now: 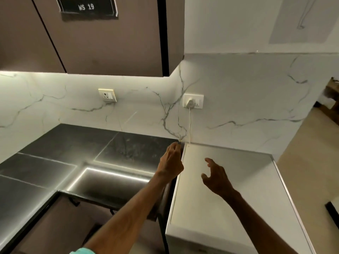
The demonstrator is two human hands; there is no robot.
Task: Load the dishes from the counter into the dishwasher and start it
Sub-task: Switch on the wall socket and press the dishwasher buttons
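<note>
The white dishwasher (238, 198) stands at the right, and I see only its flat top and upper front edge. Beside it on the left runs the dark stone counter (73, 143), with no dishes in view on it. My left hand (171, 162) reaches into the back corner where counter and dishwasher meet. Its fingertips pinch a small metal object (179, 142) against the wall; what that object is cannot be made out. My right hand (215, 176) hovers over the dishwasher top, fingers spread and loosely bent, holding nothing.
A white plug sits in the wall socket (193, 101), and its cable (189, 123) drops behind the dishwasher. A second socket (107, 95) is further left. Brown upper cabinets (110, 43) hang overhead. Lower cabinet fronts (60, 226) sit under the counter. Floor shows at the right.
</note>
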